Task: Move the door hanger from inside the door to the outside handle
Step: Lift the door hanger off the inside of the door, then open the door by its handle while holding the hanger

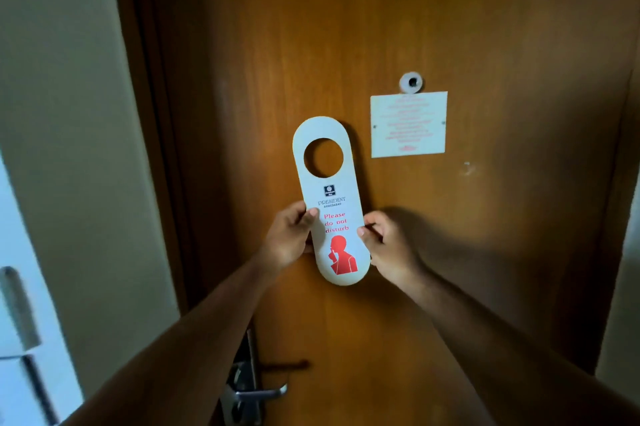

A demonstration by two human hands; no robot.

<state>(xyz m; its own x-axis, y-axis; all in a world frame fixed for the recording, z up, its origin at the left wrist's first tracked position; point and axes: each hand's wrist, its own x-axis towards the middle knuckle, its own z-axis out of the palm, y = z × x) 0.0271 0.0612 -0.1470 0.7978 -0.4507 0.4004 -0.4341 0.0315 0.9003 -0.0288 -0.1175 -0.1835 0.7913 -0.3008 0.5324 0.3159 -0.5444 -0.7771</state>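
A white door hanger (329,193) with a round hole near its top and red "Please do not disturb" lettering is held upright, slightly tilted, in front of the closed wooden door (450,27). My left hand (291,238) pinches its left edge and my right hand (384,245) pinches its right edge, both at the level of the lettering. The metal inside handle (259,392) sits low on the door's left side, partly hidden behind my left forearm, with nothing hanging on it.
A white notice card (408,124) is fixed to the door under a peephole (411,82). The dark door frame (152,113) and a pale wall (62,113) are at left. A white cabinet door with a handle (17,307) shows at lower left.
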